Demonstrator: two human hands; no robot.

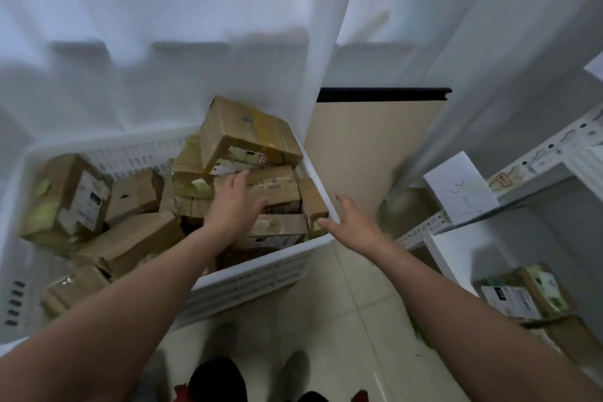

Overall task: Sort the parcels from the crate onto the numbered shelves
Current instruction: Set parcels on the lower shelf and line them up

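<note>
Your left grip (233,202) is inside the crate (107,148), palm down, fingers straight and slightly spread, holding nothing. It lies over the flat parcel (280,188); contact cannot be confirmed. Just beyond its fingertips sits the top parcel (248,130), tilted, resting on the others with its labelled end facing the grip. To the left of this grip and nearer you, more parcels (137,238) lie jumbled at various angles and fill the crate. A narrow parcel (313,202) stands between your two grips, against the crate's right wall. Your right grip (354,222) is outside the crate, just beside its right rim, fingers extended and relaxed, nothing held. Its thumb tip is at the rim's near corner; whether it touches cannot be told. To the right of this grip runs a white perforated shelf (421,232), and a paper label (460,186) with handwritten marks hangs from its rail; the marks are not clearly readable. Lower and further right of this grip, two shelved parcels (522,295) lie on the lower shelf. Beyond both grips hangs a white curtain (163,10). Ahead of the right grip stands a beige panel (368,153) with a dark top edge. Below the right grip is pale tiled floor (342,303). The view is blurred at the top of the frame.
</note>
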